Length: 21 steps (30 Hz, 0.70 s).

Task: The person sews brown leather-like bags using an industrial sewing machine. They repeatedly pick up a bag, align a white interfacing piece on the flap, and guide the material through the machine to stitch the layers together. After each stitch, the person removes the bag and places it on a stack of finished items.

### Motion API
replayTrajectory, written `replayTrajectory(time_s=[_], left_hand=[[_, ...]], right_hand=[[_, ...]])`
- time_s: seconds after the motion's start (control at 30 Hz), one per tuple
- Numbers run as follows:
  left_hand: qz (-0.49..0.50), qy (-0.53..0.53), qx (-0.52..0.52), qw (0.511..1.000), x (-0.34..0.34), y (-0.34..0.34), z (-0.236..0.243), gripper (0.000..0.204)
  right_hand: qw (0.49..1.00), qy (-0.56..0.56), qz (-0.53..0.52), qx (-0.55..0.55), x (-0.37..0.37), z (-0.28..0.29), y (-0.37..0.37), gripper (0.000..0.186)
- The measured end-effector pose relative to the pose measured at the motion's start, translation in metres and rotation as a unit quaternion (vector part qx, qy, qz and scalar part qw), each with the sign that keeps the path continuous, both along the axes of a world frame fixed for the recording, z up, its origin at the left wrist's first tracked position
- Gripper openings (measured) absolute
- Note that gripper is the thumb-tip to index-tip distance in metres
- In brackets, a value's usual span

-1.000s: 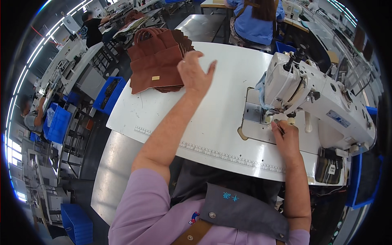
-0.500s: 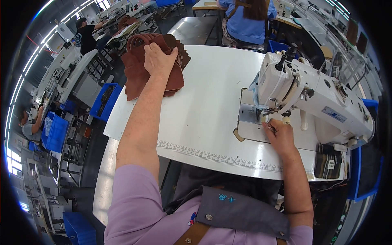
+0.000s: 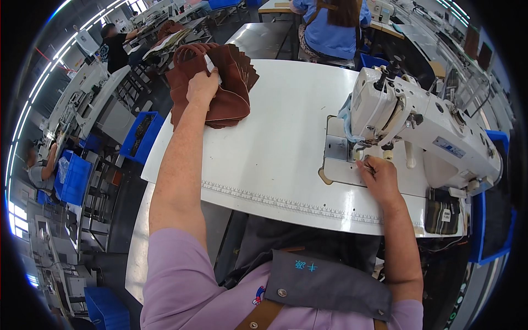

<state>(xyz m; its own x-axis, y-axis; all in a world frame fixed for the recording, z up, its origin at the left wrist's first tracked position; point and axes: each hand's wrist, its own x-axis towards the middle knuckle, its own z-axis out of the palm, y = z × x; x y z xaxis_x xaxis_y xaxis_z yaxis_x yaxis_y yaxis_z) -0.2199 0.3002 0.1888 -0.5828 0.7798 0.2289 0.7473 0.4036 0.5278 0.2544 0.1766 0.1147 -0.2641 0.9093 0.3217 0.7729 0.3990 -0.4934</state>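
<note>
On the left of the white sewing table lies a stack of brown bag pieces [image 3: 231, 102] with looped handles. My left hand [image 3: 203, 83] has its fingers closed on the upper pieces, where a pale strip [image 3: 209, 61] now shows at its fingertips. My right hand [image 3: 379, 179] is closed beside the needle area of the white sewing machine [image 3: 429, 126], around something small that I cannot make out. A light blue cloth [image 3: 345, 115] hangs on the machine's left side.
Blue bins [image 3: 137, 137] stand left and right of the table [image 3: 275, 154]. A striped item [image 3: 443, 212] lies at the right corner. A person in blue [image 3: 327, 33] sits beyond the table; two other people [image 3: 113, 49] are at stations on the left.
My left hand has moved left from over the table onto the brown stack and closed on it, exposing the pale strip. My right hand stays by the needle area.
</note>
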Motion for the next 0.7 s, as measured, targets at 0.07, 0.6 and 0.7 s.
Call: replayTrajectory(time_s=[0.07,0.6,0.7], left_hand=[[-0.035,-0.085,-0.033,0.995,0.004,-0.006,0.007,0.054],[-0.175,-0.249,0.124,0.944,-0.064,-0.048,-0.030,0.045],[-0.198,-0.297,0.165,0.920,-0.065,-0.051,-0.036,0.040]], right_hand=[[1.000,-0.015,-0.018,0.010,0.007,-0.004,-0.002,0.023],[0.951,-0.147,-0.272,0.025,0.063,-0.016,-0.016,0.039],[0.938,-0.179,-0.293,0.044,0.068,-0.019,-0.015,0.032]])
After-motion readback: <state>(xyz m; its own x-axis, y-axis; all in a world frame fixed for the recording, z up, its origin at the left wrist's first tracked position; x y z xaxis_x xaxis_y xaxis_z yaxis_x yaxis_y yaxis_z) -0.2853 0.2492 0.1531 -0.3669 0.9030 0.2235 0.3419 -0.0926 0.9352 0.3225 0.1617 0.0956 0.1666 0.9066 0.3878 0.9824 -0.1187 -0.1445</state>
